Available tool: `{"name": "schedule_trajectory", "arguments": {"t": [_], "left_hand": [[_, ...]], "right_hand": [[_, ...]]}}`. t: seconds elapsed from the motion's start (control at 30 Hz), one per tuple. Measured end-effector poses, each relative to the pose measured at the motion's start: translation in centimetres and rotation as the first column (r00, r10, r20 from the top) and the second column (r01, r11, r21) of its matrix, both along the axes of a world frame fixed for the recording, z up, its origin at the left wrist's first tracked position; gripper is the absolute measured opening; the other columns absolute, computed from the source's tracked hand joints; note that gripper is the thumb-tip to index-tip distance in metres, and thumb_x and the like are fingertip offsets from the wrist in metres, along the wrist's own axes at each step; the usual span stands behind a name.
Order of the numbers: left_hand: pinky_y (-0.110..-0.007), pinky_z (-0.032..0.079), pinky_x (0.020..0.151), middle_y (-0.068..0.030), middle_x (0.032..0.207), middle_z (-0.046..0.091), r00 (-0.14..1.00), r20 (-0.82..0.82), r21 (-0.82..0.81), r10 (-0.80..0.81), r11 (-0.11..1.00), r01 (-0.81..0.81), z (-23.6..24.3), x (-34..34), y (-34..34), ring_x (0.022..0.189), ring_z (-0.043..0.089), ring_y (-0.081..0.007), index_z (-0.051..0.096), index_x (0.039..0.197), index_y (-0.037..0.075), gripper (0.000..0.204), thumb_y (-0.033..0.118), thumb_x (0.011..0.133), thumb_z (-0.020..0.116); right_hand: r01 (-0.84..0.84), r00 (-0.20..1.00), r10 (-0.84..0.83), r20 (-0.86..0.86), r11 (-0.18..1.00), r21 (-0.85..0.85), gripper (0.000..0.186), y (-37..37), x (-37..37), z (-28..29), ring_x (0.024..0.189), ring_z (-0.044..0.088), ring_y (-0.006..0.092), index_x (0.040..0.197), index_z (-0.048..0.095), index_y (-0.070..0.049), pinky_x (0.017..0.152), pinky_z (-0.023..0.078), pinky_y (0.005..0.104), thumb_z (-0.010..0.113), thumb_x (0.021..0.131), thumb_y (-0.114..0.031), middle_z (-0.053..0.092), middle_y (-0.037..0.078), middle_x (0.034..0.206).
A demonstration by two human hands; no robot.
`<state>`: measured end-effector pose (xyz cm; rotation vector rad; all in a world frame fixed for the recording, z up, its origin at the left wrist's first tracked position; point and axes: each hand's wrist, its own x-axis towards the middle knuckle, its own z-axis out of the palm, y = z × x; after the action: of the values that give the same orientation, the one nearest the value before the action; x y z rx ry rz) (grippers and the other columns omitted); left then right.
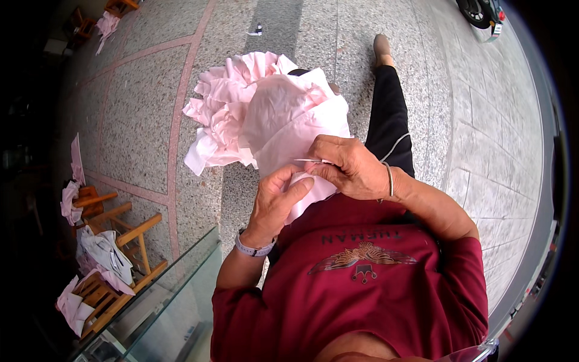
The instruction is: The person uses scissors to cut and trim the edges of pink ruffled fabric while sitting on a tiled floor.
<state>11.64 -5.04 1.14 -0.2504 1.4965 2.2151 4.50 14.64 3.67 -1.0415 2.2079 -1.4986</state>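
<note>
A large piece of thin pink fabric (pixel 280 117) lies gathered over my lap, its ruffled far end bunched toward the left. My left hand (pixel 271 202) pinches the near edge of this cloth between thumb and fingers. Close against it, my right hand (pixel 350 166) is closed around a thin, pointed metal tool (pixel 303 160), whose tip points left over the fabric. The tool's other end is hidden in the fingers, so its exact kind cannot be made out. Both hands meet just in front of my dark red shirt.
Wooden stools (pixel 129 232) at the left carry pink and white cloth (pixel 105 256). A glass-sided case (pixel 181 301) stands close by my left elbow. My right leg (pixel 389 108) stretches forward over the speckled floor. A small white item (pixel 256 30) lies ahead; a wheel (pixel 475 12) shows far right.
</note>
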Motion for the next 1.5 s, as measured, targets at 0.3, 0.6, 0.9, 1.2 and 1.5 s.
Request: {"name": "schedule_trajectory", "arguments": {"t": [0.3,0.6,0.9,1.2,1.5], "left_hand": [[-0.021,0.048,0.078,0.0001,0.1,0.066,0.99,-0.131,0.052,0.052,0.998,-0.046,-0.6,-1.3,0.3,0.089,0.059,-0.0044,0.064,0.116,0.0,0.024,0.016,0.098,0.062],[-0.024,0.049,0.085,-0.0024,0.107,0.067,0.989,-0.03,0.194,-0.146,0.97,0.149,1.2,-3.0,-0.5,0.096,0.06,-0.0076,0.064,0.119,-0.001,0.03,0.019,0.098,0.063],[-0.024,0.049,0.085,-0.0021,0.107,0.067,0.982,-0.169,-0.055,-0.08,0.996,0.072,-0.9,-3.9,-0.3,0.094,0.061,-0.0073,0.063,0.121,-0.001,0.025,0.011,0.099,0.06],[-0.025,0.051,0.084,-0.0046,0.111,0.068,0.99,-0.074,0.156,-0.118,0.979,0.128,0.0,-4.7,-1.1,0.098,0.063,-0.0094,0.063,0.123,-0.001,0.033,0.017,0.096,0.066],[-0.026,0.05,0.081,-0.0034,0.095,0.068,0.963,-0.194,-0.104,-0.186,0.98,0.168,0.0,-5.4,-0.5,0.088,0.063,-0.0094,0.067,0.109,-0.002,0.02,0.004,0.089,0.068]], "right_hand": [[0.065,0.998,-0.065,0.003,0.996,0.068,0.015,0.3,-0.6,1.5,0.088,0.061,0.0445,0.102,0.053,0.003,0.073,0.048,0.0463,0.061,0.093,-0.004,0.058,0.023,0.088],[0.079,0.989,-0.063,-0.13,0.99,0.117,0.023,0.6,-0.6,1.9,0.084,0.061,0.0457,0.103,0.049,0.002,0.072,0.048,0.0486,0.064,0.086,-0.002,0.057,0.023,0.09],[0.177,0.965,-0.152,-0.212,0.979,0.103,0.023,0.4,-0.9,0.1,0.081,0.06,0.0443,0.103,0.048,0.002,0.068,0.048,0.0477,0.062,0.084,0.002,0.056,0.022,0.091],[0.214,0.967,-0.205,-0.148,0.976,0.044,0.01,0.6,-2.5,1.3,0.076,0.056,0.0391,0.097,0.05,0.001,0.067,0.045,0.0422,0.056,0.097,-0.007,0.051,0.02,0.083],[0.093,0.974,-0.077,0.213,0.993,-0.067,0.008,-0.1,-2.0,2.0,0.071,0.056,0.0284,0.097,0.051,0.001,0.067,0.045,0.0365,0.055,0.097,-0.005,0.053,0.016,0.078]]}}
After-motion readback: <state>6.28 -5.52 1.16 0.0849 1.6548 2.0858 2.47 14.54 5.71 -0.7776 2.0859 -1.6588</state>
